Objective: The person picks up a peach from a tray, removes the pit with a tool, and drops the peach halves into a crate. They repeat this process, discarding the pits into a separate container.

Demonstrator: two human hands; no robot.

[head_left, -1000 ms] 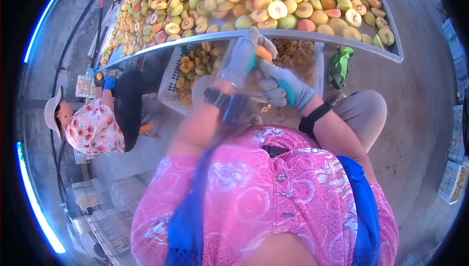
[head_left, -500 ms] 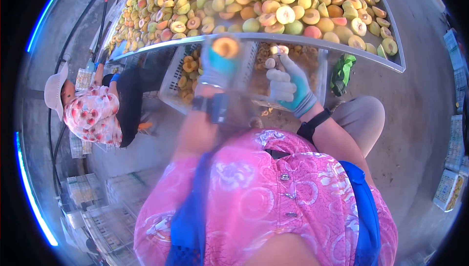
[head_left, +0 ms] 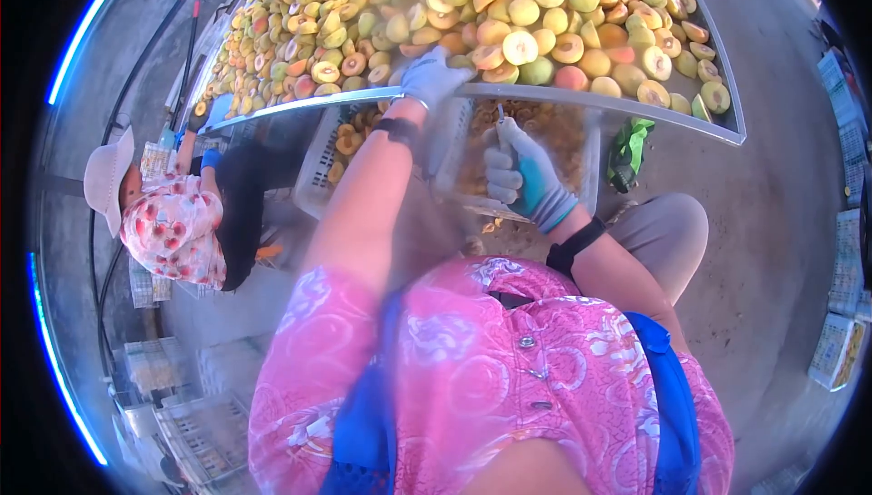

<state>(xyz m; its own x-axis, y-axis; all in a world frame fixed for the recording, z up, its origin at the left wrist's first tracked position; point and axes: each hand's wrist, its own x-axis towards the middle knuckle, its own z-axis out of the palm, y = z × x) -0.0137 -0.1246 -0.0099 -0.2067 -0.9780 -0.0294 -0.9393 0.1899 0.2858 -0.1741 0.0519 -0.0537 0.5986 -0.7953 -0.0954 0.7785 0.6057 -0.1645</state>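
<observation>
Head camera, looking steeply down the person's own front: both gloved hands are up at the near edge of the bench, which runs across the top of the frame. The left hand reaches over the metal rim, top centre, and rests among the halved fruit. Its fingers are curled, but I cannot tell whether they have closed on a piece. The right hand, just below the rim and apart from the left, is clenched around a small tool whose tip points up.

Judging by how things lie, the cutting and stoning looks well advanced. The bench is covered edge to edge, mostly with cut halves showing their hollows, though some pieces lie skin-up and may be whole. More work appears to remain. Under the bench, a white crate left of centre holds fruit pieces, and a clear bin beside it holds brownish scraps, probably stones.

The floor is bare grey concrete with a green cloth lying right of the bin. A co-worker in a hat and floral top bends at the bench at centre left. Empty crates stand at lower left and printed cartons along the right edge.
</observation>
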